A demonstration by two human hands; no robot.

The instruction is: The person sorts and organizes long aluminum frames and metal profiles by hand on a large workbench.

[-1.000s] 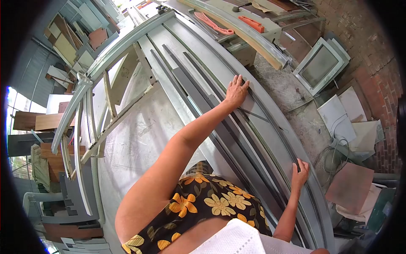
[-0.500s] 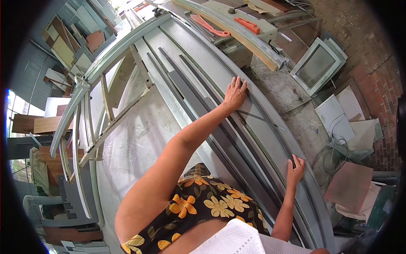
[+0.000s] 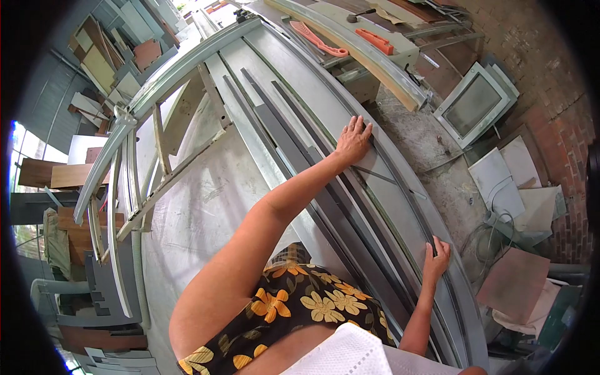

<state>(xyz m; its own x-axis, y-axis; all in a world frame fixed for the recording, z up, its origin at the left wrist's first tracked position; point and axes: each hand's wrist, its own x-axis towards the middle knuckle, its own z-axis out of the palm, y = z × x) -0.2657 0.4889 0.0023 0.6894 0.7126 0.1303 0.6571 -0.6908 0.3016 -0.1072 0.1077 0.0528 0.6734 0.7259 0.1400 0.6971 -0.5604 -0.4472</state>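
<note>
Hands are both on 1 long dark strip [image 3: 400, 206] that runs along the far side of the grey bench [image 3: 294, 69], close to its raised edge rail [image 3: 431, 206]. My left hand [image 3: 353, 140] lies flat and open on the strip's far stretch, fingers spread, pressing rather than gripping. My right hand [image 3: 436, 257] is at the near end, fingers curled over the strip's edge; I judge it a light pinch, though I cannot tell how firmly it holds. Several other dark strips [image 3: 312, 169] lie just beside this one, parallel to it. The step in hand looks like seating or aligning the strip against the rail. The next move, I think, calls for even pressure from both hands so the thin length does not bow or ride up over its neighbours.
</note>
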